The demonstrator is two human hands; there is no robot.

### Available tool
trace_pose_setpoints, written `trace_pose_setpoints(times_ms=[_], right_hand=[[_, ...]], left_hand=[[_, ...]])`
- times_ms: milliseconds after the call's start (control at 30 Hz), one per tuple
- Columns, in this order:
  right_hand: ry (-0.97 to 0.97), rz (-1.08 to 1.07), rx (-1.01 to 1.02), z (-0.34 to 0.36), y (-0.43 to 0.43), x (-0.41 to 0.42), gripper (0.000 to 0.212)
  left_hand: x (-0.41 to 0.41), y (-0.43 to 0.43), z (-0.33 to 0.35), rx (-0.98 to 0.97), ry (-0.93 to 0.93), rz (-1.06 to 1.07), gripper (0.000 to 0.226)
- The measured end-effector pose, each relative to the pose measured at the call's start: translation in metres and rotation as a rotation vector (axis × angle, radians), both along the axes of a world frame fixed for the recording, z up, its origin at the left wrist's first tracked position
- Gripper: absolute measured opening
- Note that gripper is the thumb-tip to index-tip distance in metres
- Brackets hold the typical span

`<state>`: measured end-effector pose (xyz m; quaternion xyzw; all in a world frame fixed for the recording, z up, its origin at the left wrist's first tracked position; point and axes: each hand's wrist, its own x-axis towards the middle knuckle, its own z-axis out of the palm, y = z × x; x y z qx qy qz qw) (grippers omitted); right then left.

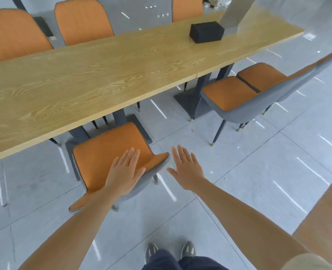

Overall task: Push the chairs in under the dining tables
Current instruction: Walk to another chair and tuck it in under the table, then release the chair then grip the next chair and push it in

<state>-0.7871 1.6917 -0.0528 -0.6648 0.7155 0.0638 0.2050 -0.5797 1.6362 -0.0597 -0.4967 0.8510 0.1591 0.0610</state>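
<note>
Task partway, by my read: near chair (106,151) has its seat front tucked under the long worktop (102,75), but the right chair (239,90) stands skewed & clear of the edge, so that one's left to do. Left hand (125,172) lies flat on the near chair's backrest, fingers straight, holding nothing. Right hand (186,168) hovers just beside it over the floor (248,172), fingers wide, empty. Chairs have smooth orange padded fronts, grey shell backs & thin dark tapered legs w/ brassy tips; worktop is pale wood-grain; floor is glossy grey tile.
</note>
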Motion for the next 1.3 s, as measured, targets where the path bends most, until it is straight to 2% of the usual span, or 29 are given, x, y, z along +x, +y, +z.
trace_pose_setpoints(times_ms=[67,133,267,400,533,800,1100,1300], right_hand=[[0.012,-0.05,0.003,0.006,0.003,-0.024,0.07],[0.014,-0.09,-0.01,0.012,0.006,-0.05,0.069],[0.029,-0.144,-0.043,0.018,0.013,-0.111,0.071],[0.036,-0.179,-0.078,0.023,0.018,-0.186,0.071],[0.044,-0.226,-0.141,0.038,0.026,-0.275,0.073],[0.078,-0.316,-0.159,0.048,0.022,-0.432,0.074],[0.094,-0.344,-0.14,0.028,-0.048,-0.589,0.076],[0.106,-0.319,-0.125,0.039,-0.114,-0.689,0.08]], left_hand=[[-0.025,-0.006,0.005,0.006,-0.007,-0.02,0.083],[-0.056,-0.011,0.01,-0.001,-0.004,-0.05,0.083],[-0.129,-0.016,0.013,-0.043,-0.033,-0.125,0.066],[-0.217,-0.015,0.017,-0.086,-0.055,-0.182,0.085],[-0.314,-0.013,0.025,-0.096,-0.039,-0.199,0.067],[-0.473,-0.027,0.033,-0.094,0.006,-0.242,0.067],[-0.636,-0.103,0.024,-0.105,0.021,-0.242,0.074],[-0.74,-0.156,0.028,-0.058,0.008,-0.216,0.082]])
